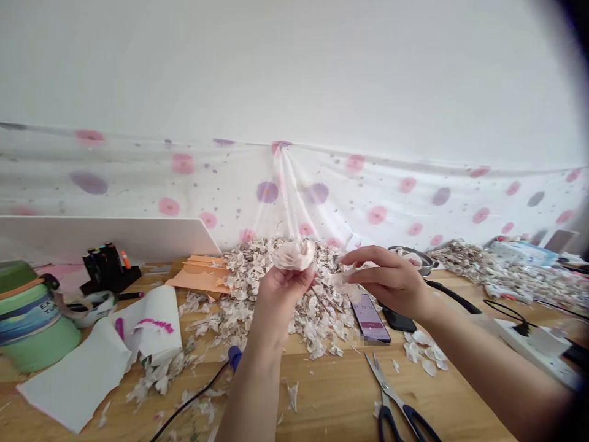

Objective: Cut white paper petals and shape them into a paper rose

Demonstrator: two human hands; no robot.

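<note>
A pale, layered, flower-like bundle (294, 254) is held up in the middle by my left hand (286, 288), its fingers closed round the base. To the right, my right hand (391, 276) has its fingers pinched on a thin, pale translucent petal (343, 281). The two hands are apart. Behind and below them spreads a large heap of dry whitish scraps (248, 307). A lit phone (372, 319) lies under my right hand, beside a dark phone (399, 320). Scissors (389, 390) rest partly open near the front.
On the left are a green bucket (41, 331), white paper (78, 374), a marker stand (110, 267) and orange paper (202, 274). A pan (426, 264), more scraps (483, 264) and a power strip (534, 350) occupy the right. A black cable (193, 399) crosses the front.
</note>
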